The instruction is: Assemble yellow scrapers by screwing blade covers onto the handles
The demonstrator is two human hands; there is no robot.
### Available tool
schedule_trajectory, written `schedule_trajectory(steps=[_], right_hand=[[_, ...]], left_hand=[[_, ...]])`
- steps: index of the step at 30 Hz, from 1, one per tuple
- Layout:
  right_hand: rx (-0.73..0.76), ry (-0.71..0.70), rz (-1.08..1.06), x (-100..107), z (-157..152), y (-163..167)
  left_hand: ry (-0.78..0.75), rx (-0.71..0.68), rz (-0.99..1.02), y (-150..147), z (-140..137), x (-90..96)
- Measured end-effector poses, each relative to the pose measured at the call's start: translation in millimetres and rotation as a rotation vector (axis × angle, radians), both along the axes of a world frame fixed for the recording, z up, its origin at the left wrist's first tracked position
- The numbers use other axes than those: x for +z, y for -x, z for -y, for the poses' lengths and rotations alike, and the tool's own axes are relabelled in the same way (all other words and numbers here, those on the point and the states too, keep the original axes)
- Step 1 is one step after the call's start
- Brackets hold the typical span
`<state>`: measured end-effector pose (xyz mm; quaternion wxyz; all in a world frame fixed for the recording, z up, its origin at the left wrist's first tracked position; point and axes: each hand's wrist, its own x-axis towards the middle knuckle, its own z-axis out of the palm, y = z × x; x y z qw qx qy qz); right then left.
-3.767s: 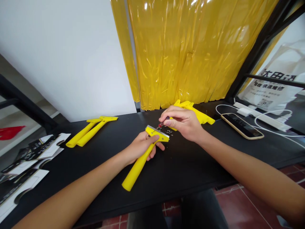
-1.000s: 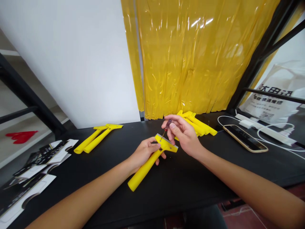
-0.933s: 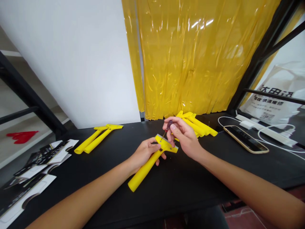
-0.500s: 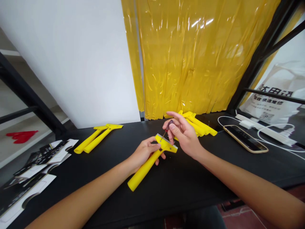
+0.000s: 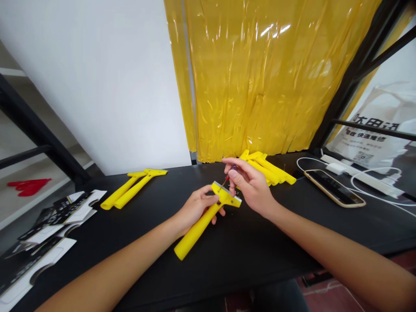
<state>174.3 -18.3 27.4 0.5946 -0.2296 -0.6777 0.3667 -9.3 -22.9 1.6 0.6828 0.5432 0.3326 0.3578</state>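
Scraper (image 5: 198, 230): yellow, slanted over the black surface (image 5: 260, 255), wide end toward the yellow curtain (image 5: 260, 86).
Left grip (image 5: 197, 206): grasping the scraper just below its wide end.
Right grip (image 5: 250, 185): pinching the screwdriver (image 5: 227, 178), tip at the left side of the wide end.
Scraper pair (image 5: 132, 190): on the surface, left.
Scraper group (image 5: 275, 171): behind the right grip, partly hidden.
Phone (image 5: 334, 188): on the surface, right.

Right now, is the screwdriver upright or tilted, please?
Tilted: the screwdriver slants from the right hand down and leftward to the head of the yellow scraper.
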Motion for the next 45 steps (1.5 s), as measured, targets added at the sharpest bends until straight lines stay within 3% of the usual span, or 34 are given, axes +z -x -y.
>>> schedule_trajectory(steps=[6,10,15,22,26,32,38,45], right_hand=[[0.159,0.075,-0.056,-1.6,-2.3,-1.3],[0.108,0.109,-0.040,-5.8,1.4,2.5],[0.016,0.035,0.023,-5.2,3.4,3.4],[0.168,0.074,-0.062,-2.1,-0.9,0.2],[0.139,0.099,-0.045,-6.0,0.7,2.8],[0.021,0.022,0.017,-6.3,0.8,2.6],[0.155,0.078,-0.047,-3.7,-0.6,-0.8],[0.114,0.118,-0.074,-6.2,-2.2,1.9]], left_hand=[[-0.001,-0.012,-0.017,-0.8,2.1,2.3],[0.003,0.003,-0.009,-1.3,1.0,0.7],[-0.003,0.018,-0.004,-0.8,-1.7,-3.7],[0.006,0.005,-0.029,-0.1,-0.3,-2.5],[0.004,0.008,-0.017,-0.5,-1.2,-2.7],[0.006,0.020,-0.022,-0.3,-1.4,-2.9],[-0.001,-0.025,-0.038,-0.6,0.9,0.5],[0.013,0.019,-0.018,-1.2,-0.5,-1.1]])
